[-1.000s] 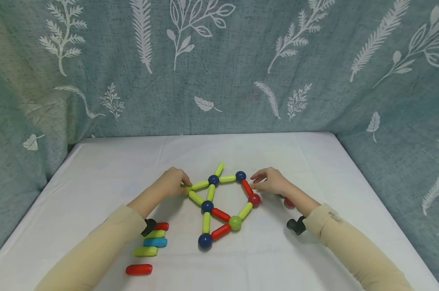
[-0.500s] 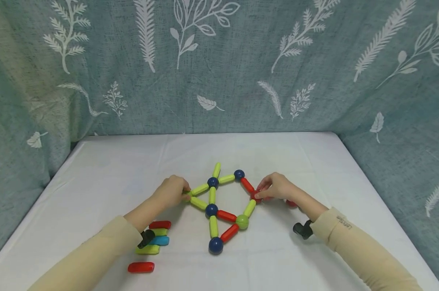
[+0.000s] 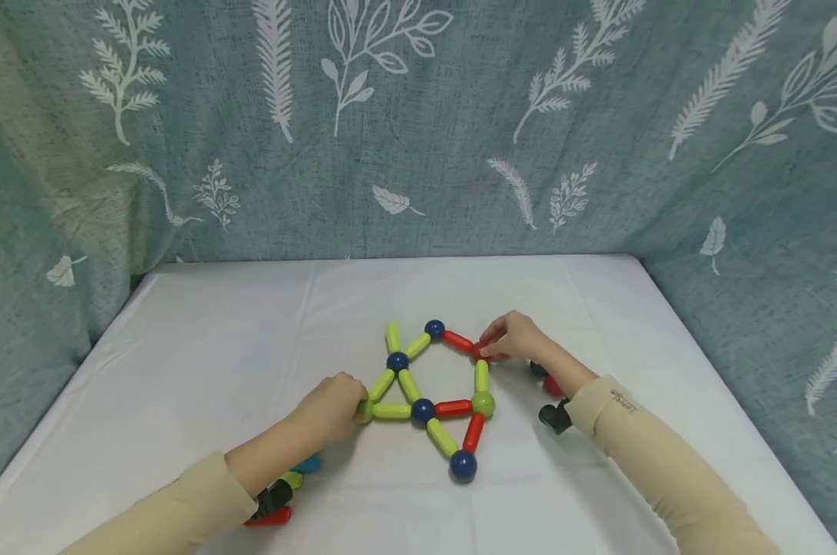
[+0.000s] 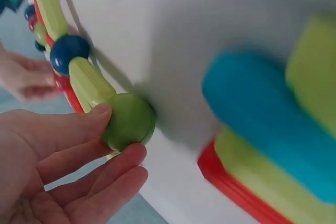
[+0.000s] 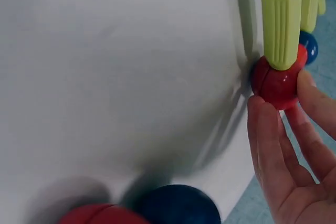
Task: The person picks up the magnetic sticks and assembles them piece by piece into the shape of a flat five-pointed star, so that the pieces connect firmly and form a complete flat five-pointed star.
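A: What lies farthest left?
B: Loose sticks, red (image 3: 269, 519) and blue (image 3: 307, 464) among them, partly hidden by the left wrist.

A: And the left hand (image 3: 331, 407)?
B: Thumb and fingers pinch a green ball (image 4: 130, 121), the left corner of the ball-and-stick frame (image 3: 392, 411).

A: Where is that frame?
B: Between the two hands, over the middle of the white table (image 3: 252, 324). I can't tell whether all of it touches. A yellow-green stick (image 3: 392, 338) juts from its far side; a dark blue ball (image 3: 463, 465) makes the near corner.

A: The right hand (image 3: 515, 336)?
B: It grips the frame's red ball (image 5: 278, 81) with thumb and fingertips.

A: Farther right?
B: Two loose balls (image 3: 552, 386), dark and red, near the right wrist.
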The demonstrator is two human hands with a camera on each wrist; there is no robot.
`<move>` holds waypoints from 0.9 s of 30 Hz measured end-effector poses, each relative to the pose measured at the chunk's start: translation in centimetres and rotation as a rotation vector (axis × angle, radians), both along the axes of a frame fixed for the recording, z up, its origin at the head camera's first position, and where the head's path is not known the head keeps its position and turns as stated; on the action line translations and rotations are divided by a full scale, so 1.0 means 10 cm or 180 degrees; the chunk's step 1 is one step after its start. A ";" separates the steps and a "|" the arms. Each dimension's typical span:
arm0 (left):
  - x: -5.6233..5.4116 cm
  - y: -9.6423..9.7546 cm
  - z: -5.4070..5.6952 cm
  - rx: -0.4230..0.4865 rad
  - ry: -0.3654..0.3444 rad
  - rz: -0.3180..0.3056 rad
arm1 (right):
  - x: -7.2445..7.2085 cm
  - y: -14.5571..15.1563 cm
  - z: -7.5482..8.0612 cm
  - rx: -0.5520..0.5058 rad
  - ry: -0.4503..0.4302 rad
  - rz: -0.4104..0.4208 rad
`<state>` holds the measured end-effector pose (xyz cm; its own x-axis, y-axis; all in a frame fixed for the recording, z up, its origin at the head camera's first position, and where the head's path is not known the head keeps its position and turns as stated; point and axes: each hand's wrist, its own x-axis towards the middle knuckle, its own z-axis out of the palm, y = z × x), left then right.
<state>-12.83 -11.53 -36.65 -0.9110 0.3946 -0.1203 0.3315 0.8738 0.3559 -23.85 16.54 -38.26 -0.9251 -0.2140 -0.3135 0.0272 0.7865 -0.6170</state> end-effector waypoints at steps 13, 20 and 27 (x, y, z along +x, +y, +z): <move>0.21 0.18 -0.05 0.0313 -0.0025 -0.0210 | -0.16 -0.21 0.03 -0.0063 -0.0017 -0.0125; 0.24 0.20 -0.04 0.0251 -0.0120 -0.0382 | -0.18 -0.23 0.03 -0.0074 -0.0007 -0.0104; 0.24 -0.12 0.11 -0.0020 -0.0316 -0.0318 | -0.19 -0.22 0.01 -0.0109 -0.0036 -0.0100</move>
